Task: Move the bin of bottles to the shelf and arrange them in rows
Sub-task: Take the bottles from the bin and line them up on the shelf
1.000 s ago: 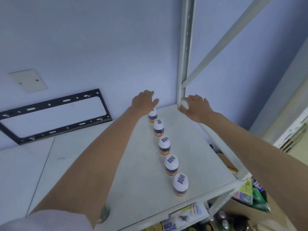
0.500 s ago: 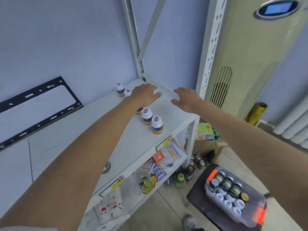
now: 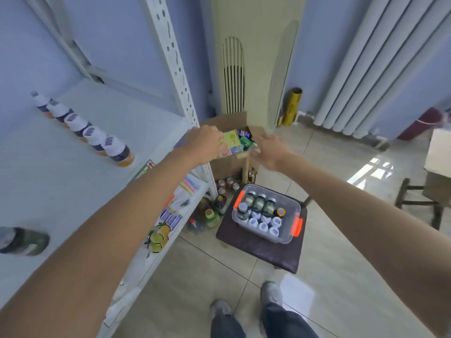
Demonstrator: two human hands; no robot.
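Note:
A clear plastic bin (image 3: 290,211) with orange latches sits on a dark stool (image 3: 263,250) on the floor, holding several white-capped and dark-capped bottles. On the white top shelf (image 3: 61,181) a row of several white-capped bottles (image 3: 92,137) runs from back to front. A dark green bottle (image 3: 24,240) lies blurred at the shelf's left edge. My left hand (image 3: 203,143) and my right hand (image 3: 271,148) are stretched out in the air past the shelf's corner, above the bin. Both are empty, their fingers relaxed.
A white perforated shelf post (image 3: 175,76) stands just left of my hands. A cardboard box (image 3: 229,164) of packets sits behind the stool, with cans and bottles on the floor. A tall air conditioner (image 3: 253,57), a radiator (image 3: 380,69) and a wooden stool (image 3: 419,196) stand beyond.
My view has swung right and down from the shelf top to the floor. Both hands have left the shelf and now hang in the air over the bin.

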